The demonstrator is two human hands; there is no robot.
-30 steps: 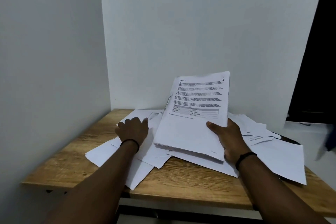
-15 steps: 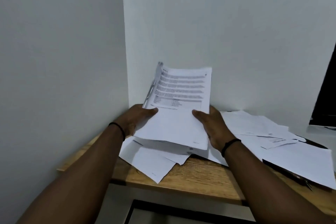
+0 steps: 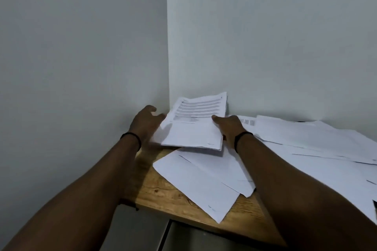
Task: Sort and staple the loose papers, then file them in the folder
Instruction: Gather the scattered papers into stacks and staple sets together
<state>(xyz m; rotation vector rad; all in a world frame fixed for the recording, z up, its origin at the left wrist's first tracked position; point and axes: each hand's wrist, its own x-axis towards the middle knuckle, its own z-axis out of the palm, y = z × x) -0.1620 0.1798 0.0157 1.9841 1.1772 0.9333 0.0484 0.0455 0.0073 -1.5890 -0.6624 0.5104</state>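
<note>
A stack of printed white papers (image 3: 193,128) sits low over the far left corner of the wooden table (image 3: 163,191), tilted against the wall corner. My left hand (image 3: 145,123) holds the stack's left edge, thumb on top. My right hand (image 3: 229,128) grips the right edge, thumb lying across the top sheet. Loose white sheets (image 3: 204,181) lie spread under and in front of the stack. No stapler is visible.
More loose papers (image 3: 306,140) cover the table's right side up to the back wall. A dark object (image 3: 375,209) peeks out at the right edge. Grey walls close in on the left and behind the table.
The stack, first held upright by my right hand alone, was taken in both hands and moved left and down into the table's far left corner. The camera turned left.
</note>
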